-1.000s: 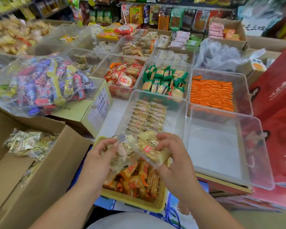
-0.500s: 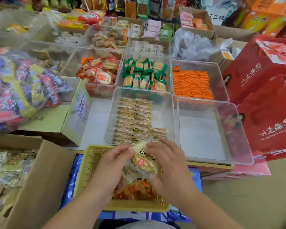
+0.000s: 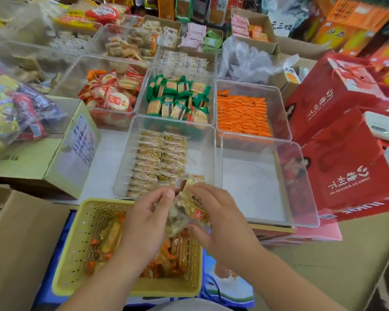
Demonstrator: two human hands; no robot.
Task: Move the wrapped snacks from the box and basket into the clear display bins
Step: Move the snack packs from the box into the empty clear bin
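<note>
Both hands hold a small bunch of clear-wrapped beige snacks (image 3: 186, 212) above the far edge of the yellow basket (image 3: 76, 254). My left hand (image 3: 146, 223) pinches the bunch from the left; my right hand (image 3: 222, 223) grips it from the right. Orange and tan wrapped snacks (image 3: 173, 254) lie in the basket under my hands. Just beyond stands a clear display bin (image 3: 200, 140) with neat rows of the same beige snacks (image 3: 157, 158). To its right is a clear bin (image 3: 267, 176) with nothing in it. The cardboard box (image 3: 20, 239) sits at the left.
Further clear bins hold red-wrapped snacks (image 3: 112, 95), green-wrapped snacks (image 3: 177, 97) and orange packets (image 3: 243, 115). A bag of mixed sweets (image 3: 14, 108) lies on a pale carton (image 3: 72, 149) at left. Red gift boxes (image 3: 346, 164) stand at right.
The view has dropped and shifted right. My hands, with the snack bunch between them, have stayed over the basket near the front bin, closing in more tightly on the bunch.
</note>
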